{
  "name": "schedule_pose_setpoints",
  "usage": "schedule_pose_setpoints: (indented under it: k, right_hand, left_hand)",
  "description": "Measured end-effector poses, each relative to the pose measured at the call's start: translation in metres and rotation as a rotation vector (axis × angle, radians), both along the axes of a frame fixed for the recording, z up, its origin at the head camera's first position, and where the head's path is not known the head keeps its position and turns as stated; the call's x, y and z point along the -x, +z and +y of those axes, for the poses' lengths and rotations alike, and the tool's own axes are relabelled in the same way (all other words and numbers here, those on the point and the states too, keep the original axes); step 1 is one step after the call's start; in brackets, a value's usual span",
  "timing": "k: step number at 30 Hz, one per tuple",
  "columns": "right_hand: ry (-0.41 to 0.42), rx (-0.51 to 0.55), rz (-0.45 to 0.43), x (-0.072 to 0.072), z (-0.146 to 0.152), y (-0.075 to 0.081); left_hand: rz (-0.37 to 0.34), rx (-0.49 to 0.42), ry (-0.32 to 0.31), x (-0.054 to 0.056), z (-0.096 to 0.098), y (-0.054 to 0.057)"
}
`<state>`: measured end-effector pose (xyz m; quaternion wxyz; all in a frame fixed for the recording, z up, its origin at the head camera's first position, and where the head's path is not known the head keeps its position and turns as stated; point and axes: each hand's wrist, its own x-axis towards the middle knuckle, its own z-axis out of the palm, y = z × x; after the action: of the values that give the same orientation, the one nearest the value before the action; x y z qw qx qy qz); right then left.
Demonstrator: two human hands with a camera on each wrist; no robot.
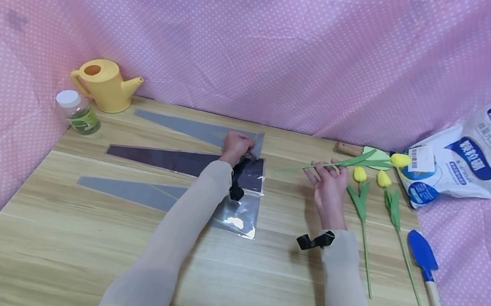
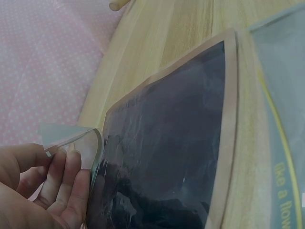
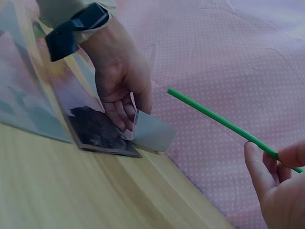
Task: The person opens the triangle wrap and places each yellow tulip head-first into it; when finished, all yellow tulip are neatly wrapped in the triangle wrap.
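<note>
My left hand (image 1: 235,147) pinches the wide right end of the farthest flower sleeve (image 1: 182,124), a grey tapered one with a clear film edge. In the left wrist view that film (image 2: 71,136) is bent up between thumb and fingers. A dark flower sleeve (image 1: 157,156) lies just nearer, partly under the wrist, and another grey flower sleeve (image 1: 122,189) is nearest. My right hand (image 1: 331,189) holds a yellow artificial tulip (image 1: 356,161) by its green stem (image 3: 214,116), thumb and fingers around it. The stem's bare end points left toward the sleeves, apart from them.
Two more tulips (image 1: 363,221) lie right of my right arm, beside a blue trowel (image 1: 423,253). A green trowel (image 1: 376,156) and a white bag (image 1: 468,163) are at the back right. A yellow watering can (image 1: 107,89) and a white-capped jar (image 1: 81,115) stand back left.
</note>
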<state>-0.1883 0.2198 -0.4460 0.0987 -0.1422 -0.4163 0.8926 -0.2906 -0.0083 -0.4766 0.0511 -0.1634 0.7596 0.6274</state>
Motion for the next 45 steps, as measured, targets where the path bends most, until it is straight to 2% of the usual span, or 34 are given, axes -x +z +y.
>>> schedule_pose_setpoints:
  k: [5, 9, 16, 23, 29, 36, 42, 45]
  right_hand:
    - [-0.069, 0.015, 0.009, 0.018, -0.006, 0.005]
    - [-0.09, 0.019, 0.025, 0.03, -0.011, 0.008]
    - [-0.156, -0.039, 0.024, 0.052, -0.026, 0.013]
    - [-0.223, -0.083, 0.013, 0.073, -0.042, 0.014]
    - [-0.256, -0.107, -0.016, 0.087, -0.055, 0.008]
    - [-0.241, -0.169, -0.047, 0.094, -0.065, 0.003]
    - [-0.244, -0.267, -0.071, 0.095, -0.069, 0.003]
    - [-0.243, -0.313, -0.077, 0.094, -0.069, 0.003]
  left_hand:
    - [-0.012, 0.016, -0.004, 0.0, 0.001, 0.001]
    - [-0.021, 0.028, -0.007, 0.0, 0.001, 0.001]
    - [0.014, 0.009, -0.011, -0.001, -0.001, 0.001]
    - [0.01, 0.029, -0.009, -0.002, 0.0, 0.002]
    - [0.006, 0.037, -0.015, -0.003, 0.001, 0.003]
    - [0.03, 0.032, -0.01, -0.004, 0.003, 0.003]
    - [0.065, 0.046, -0.041, -0.005, 0.004, 0.003]
    - [0.077, 0.087, -0.054, -0.005, 0.004, 0.003]
